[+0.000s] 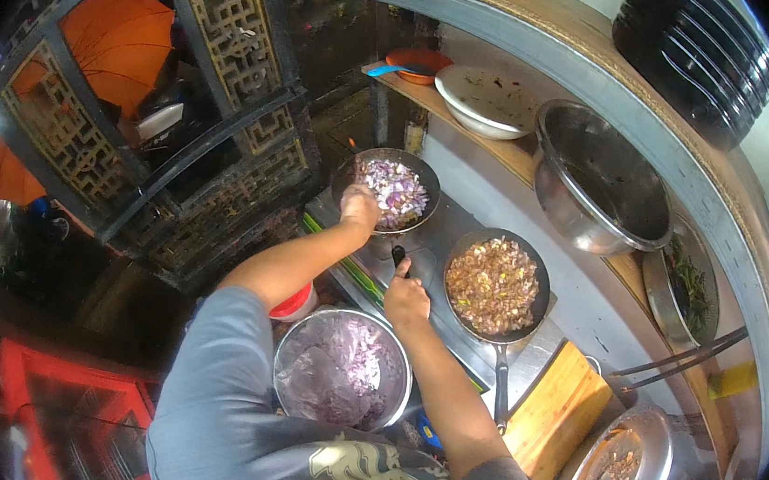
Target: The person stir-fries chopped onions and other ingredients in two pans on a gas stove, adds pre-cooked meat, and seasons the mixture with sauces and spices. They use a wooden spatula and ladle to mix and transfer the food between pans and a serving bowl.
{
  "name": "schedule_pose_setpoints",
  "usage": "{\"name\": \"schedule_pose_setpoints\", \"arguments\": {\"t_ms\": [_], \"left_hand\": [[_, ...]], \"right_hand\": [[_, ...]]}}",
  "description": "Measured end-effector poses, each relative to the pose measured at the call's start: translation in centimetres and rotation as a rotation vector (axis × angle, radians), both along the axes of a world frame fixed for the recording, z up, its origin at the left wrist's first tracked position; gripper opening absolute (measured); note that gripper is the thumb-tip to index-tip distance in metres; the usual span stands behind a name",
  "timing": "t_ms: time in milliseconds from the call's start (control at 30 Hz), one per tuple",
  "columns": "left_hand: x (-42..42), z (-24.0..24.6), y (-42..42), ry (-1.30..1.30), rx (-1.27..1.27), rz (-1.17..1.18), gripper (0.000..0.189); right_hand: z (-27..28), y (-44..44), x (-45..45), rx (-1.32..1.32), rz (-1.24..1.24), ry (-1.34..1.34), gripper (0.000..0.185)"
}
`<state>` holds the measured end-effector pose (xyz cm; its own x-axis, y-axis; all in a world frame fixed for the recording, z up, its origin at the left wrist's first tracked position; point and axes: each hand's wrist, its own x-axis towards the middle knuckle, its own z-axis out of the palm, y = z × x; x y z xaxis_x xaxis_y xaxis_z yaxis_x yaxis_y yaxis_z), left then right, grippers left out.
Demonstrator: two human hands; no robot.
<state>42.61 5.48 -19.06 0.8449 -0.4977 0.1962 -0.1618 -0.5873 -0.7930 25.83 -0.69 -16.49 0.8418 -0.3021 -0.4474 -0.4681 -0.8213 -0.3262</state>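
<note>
My right hand (408, 299) grips the black handle (398, 255) of the rear frying pan (435, 175). Chopped purple onion (395, 188) fills that pan. Over its near left side is my left hand (360, 206), fingers curled; whether a utensil is in it cannot be made out. A second frying pan (547, 285) to the right holds a browned chopped mixture (492, 286), its handle (501, 386) pointing toward me. Close to my body, a steel bowl (281, 370) contains more chopped onion (364, 357).
A wooden cutting board (552, 412) leans right of the pans, near a steel basin (662, 438) of cooked food with a ladle-like utensil. Along the shelf sit a white basin (471, 119), a steel pot (569, 224) and a bowl of greens (689, 286). Lattice panels (228, 20) stand left.
</note>
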Motion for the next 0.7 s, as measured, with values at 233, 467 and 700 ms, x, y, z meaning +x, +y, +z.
{"name": "schedule_pose_setpoints", "arguments": {"t_ms": [233,467,700], "left_hand": [[-0.4,0.3,1.7,0.130,-0.017,-0.129,0.024],[0.8,4.1,3.6,0.554,-0.315,-0.025,0.024],[1.1,6.3,4.2,0.501,-0.359,-0.006,0.022]], "right_hand": [[-0.4,-0.5,-0.3,0.012,0.014,-0.008,0.065],[-0.6,-1.3,-0.4,0.011,0.024,-0.020,0.064],[-0.7,-1.5,-0.7,-0.022,0.056,-0.056,0.062]]}}
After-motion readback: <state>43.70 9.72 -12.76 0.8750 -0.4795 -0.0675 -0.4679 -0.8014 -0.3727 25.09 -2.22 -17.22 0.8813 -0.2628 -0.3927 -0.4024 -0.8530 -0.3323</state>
